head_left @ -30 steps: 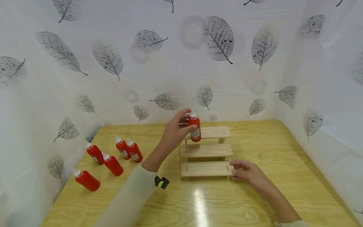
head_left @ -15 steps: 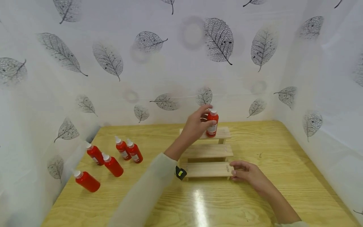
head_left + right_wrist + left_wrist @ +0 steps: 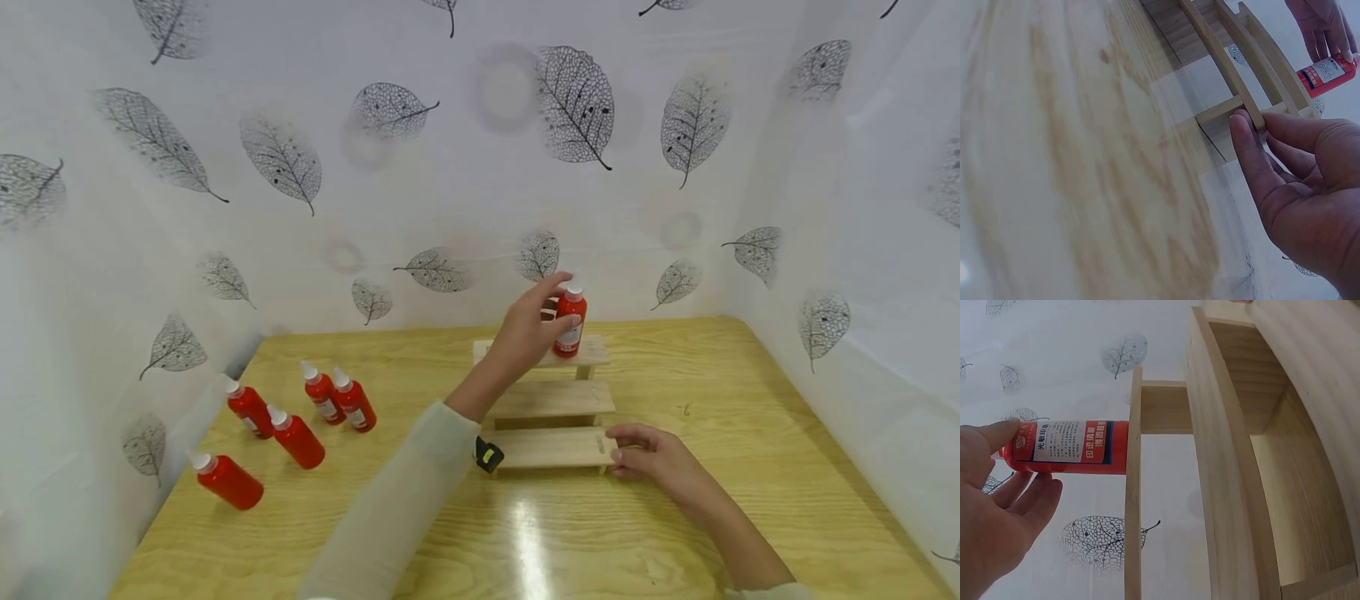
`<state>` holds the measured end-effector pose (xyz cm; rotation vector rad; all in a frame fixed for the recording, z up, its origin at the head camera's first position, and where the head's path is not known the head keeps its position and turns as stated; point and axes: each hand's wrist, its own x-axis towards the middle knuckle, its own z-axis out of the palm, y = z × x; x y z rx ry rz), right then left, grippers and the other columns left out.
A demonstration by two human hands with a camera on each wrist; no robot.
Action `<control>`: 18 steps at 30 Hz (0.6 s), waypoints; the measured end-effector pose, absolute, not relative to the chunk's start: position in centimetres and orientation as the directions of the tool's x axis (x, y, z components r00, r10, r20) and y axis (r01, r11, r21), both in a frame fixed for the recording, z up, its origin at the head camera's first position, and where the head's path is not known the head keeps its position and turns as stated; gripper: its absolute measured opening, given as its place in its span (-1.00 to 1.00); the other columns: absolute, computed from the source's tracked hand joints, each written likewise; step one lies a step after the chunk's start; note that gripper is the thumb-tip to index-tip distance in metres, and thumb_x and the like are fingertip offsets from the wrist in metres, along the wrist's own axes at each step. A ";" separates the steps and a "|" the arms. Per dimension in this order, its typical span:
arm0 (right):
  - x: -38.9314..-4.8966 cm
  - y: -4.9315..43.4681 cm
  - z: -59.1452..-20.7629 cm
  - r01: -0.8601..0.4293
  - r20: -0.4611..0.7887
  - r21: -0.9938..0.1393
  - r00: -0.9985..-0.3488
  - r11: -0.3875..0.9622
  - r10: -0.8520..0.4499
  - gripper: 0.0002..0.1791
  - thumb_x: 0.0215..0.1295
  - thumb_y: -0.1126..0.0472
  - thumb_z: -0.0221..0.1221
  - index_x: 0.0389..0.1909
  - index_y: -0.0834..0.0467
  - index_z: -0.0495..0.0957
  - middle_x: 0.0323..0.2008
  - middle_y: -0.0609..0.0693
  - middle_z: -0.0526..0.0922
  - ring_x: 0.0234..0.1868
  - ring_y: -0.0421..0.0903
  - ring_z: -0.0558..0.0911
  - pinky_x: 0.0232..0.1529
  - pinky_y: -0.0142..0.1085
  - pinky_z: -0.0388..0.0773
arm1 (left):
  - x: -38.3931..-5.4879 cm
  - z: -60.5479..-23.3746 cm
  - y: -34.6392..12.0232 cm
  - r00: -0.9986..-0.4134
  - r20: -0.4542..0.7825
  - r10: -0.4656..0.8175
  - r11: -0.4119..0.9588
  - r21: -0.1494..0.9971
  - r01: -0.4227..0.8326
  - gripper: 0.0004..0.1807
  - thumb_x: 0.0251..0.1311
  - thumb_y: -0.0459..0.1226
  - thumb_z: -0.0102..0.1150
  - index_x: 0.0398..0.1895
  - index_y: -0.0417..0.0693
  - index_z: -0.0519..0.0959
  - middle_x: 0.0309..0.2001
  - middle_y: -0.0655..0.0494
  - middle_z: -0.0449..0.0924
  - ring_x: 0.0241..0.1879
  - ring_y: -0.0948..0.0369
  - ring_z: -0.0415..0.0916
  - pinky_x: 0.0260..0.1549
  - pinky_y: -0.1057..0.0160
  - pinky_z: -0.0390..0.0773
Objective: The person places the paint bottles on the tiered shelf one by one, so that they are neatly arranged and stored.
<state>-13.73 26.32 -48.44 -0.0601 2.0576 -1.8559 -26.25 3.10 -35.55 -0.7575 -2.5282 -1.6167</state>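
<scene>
Holding red bottle: left hand. Right hand pinches wooden rack. Grained table; leaf-printed sheeting, nine through three o'clock.

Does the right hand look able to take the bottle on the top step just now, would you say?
Probably not: the right hand holds the bottom step, while the left hand has the bottle.

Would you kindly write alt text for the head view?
A left hand holds a red bottle on the top tier of a wooden stand; the right hand pinches the bottom tier. Five more red bottles are on the table, left of the stand.
</scene>
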 end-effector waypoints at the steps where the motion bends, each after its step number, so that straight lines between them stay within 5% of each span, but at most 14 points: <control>1: -13.7 26.3 -48.5 0.210 -0.240 -0.969 -0.931 0.134 -0.274 -0.36 0.39 0.22 0.25 0.35 0.46 0.29 0.07 0.25 0.50 -0.05 0.02 0.71 0.04 -0.19 0.69 | -26.2 -35.5 3.0 -0.879 0.295 0.375 0.341 0.837 0.427 -0.33 0.36 -0.23 0.27 0.50 0.22 0.29 0.27 0.05 0.53 0.10 0.11 0.57 0.08 0.16 0.64; 18: -13.9 26.2 -48.2 0.229 -0.258 -0.964 -0.930 0.137 -0.260 -0.35 0.41 0.20 0.23 0.37 0.46 0.27 0.10 0.27 0.48 -0.03 0.03 0.70 0.06 -0.20 0.68 | -22.3 -38.8 -6.3 -0.900 0.364 0.239 0.379 0.818 0.432 -0.38 0.38 -0.15 0.25 0.47 0.18 0.33 0.28 0.11 0.49 0.19 0.07 0.49 0.21 0.05 0.54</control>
